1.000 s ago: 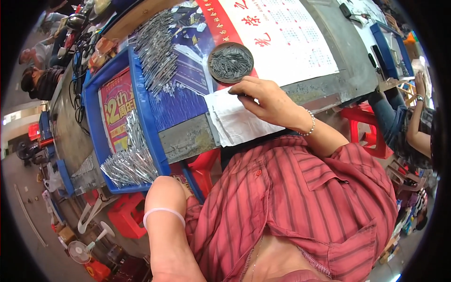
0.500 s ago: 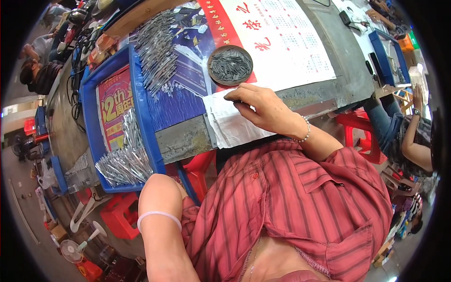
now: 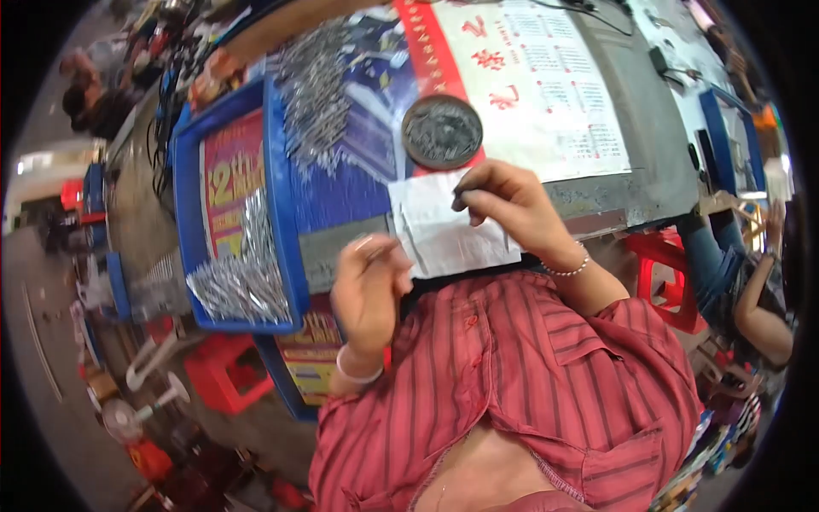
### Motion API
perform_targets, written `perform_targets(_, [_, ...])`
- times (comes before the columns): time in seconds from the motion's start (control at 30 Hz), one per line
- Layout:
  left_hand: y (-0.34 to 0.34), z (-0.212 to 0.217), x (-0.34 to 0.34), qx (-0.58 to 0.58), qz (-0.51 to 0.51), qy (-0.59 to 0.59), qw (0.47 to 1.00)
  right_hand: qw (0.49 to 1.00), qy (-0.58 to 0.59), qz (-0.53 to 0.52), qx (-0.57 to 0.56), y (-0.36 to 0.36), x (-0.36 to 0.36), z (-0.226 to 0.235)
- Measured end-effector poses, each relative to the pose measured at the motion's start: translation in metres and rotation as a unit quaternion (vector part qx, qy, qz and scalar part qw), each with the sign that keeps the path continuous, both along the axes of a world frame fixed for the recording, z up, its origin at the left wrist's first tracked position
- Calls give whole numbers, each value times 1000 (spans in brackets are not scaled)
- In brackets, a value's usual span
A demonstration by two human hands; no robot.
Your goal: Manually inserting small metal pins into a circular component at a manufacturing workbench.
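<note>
My right hand (image 3: 522, 213) hovers over a white sheet (image 3: 452, 247) at the table's near edge. Its thumb and fingers are pinched together, with something dark at the tips too small to make out. To the left of the sheet, my left hand (image 3: 367, 286) is raised and smeared by motion, so its grip is unclear. Just beyond the right hand stands a round brown bowl (image 3: 411, 155) filled with thin dark strips (image 3: 442, 132). A couple of narrow dark marks or strips show on the sheet's left side.
At the left a blue tray (image 3: 281, 205) contains a heap of thin silvery pieces (image 3: 243, 294). More silvery pieces (image 3: 311, 102) lie piled on the blue printed sheet beyond. A calendar poster (image 3: 554, 94) covers the table's far right. Red stools (image 3: 226, 375) stand below; another person sits at the right.
My left hand has come up from below the tray to the left of the white sheet. The right hand stays pinched near the bowl. The whole view has shifted slightly.
</note>
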State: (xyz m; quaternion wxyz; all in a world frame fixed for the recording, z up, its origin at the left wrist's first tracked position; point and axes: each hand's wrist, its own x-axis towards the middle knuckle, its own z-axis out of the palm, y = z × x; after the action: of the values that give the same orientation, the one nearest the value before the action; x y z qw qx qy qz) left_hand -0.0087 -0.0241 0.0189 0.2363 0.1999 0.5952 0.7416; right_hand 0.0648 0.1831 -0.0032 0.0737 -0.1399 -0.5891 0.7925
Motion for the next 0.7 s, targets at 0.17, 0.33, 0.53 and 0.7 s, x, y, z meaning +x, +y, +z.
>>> perform_targets(0.17, [8, -31, 5, -110, -206, -70, 970, 983, -17, 28, -181, -3, 12, 1])
perform_targets(0.33, [16, -25, 9, -50, -182, -150, 971, 988, -19, 12, -152, -8, 16, -1])
perform_targets(0.53, [14, -29, 17, -55, -164, -84, 981, 997, -11, 63, -43, -5, 26, 11])
perform_targets(0.7, [11, -29, 17, -72, -154, -58, 984, 996, -22, 65, -51, -7, 29, 20])
